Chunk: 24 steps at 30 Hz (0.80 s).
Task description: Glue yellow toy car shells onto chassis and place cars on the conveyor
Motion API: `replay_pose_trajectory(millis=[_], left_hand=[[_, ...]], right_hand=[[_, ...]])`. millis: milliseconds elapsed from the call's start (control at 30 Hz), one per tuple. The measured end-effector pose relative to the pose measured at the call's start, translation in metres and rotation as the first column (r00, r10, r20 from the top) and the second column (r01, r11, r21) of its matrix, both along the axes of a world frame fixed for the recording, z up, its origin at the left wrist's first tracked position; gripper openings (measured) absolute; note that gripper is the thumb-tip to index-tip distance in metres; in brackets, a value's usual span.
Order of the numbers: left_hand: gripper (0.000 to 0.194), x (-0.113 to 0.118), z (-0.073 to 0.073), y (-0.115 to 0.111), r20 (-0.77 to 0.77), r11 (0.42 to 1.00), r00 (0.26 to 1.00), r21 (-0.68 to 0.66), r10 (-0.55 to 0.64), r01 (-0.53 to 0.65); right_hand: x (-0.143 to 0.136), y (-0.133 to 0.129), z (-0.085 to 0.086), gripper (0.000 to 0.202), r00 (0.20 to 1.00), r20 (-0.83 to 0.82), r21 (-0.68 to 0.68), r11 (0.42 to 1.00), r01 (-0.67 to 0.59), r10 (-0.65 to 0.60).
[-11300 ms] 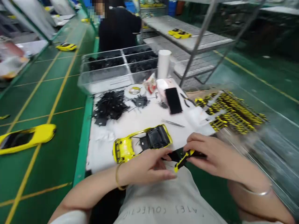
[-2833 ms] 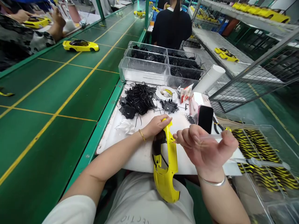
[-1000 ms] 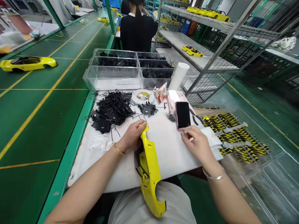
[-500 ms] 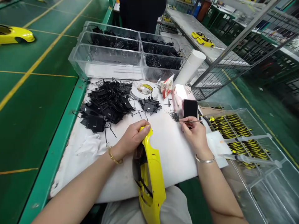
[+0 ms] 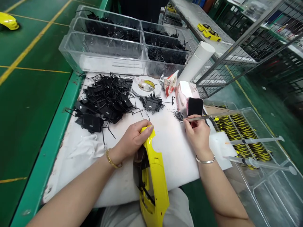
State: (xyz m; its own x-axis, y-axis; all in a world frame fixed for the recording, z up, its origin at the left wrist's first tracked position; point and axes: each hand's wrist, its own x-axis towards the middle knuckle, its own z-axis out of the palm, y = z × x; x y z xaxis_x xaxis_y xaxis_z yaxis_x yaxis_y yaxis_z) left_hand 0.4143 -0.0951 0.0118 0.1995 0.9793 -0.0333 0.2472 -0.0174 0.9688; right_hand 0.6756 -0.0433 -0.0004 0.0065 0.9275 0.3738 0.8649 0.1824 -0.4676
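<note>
Head view, left hand (image 5: 133, 138) clasping car shell (image 5: 159, 176), right hand (image 5: 199, 135) pinching tweezers (image 5: 213, 116)

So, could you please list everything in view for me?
car body: one, yellow, front middle
tweezers: one, silver, right middle
specks: many, black, by tweezers' tip
wired parts: many, black, left, centre, far
tape roll: one, white, centre
packet: one, red-white, right of tape
phone: one, black, right
tissue pack: one, pink, behind phone
tube: one, white, behind tissue pack
trays: several, clear, far and right
syringes: two, clear, right
striped parts: many, yellow-black, right
other cars: several, yellow, shelf and belt
table: one, white, middle
person: one, dark, far
left hand: one, bare, holding car body
right hand: one, bare, holding tweezers
</note>
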Motion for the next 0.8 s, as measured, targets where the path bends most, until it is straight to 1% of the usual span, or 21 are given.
replay_pose_trajectory(millis=[600, 800], left_hand=[[0.035, 0.0006, 0.0009, 0.0005, 0.013, 1.000, 1.000, 0.012, -0.005, 0.005], [0.037, -0.0005, 0.0021, -0.0001, 0.014, 1.000, 1.000, 0.003, -0.021, 0.021]], right_hand=[[-0.0018, 0.0009, -0.0002, 0.020, 1.000, -0.009, -0.017, 1.000, 0.021, -0.021], [-0.0007, 0.0028, -0.0022, 0.021, 1.000, -0.021, 0.006, 1.000, 0.020, -0.020]])
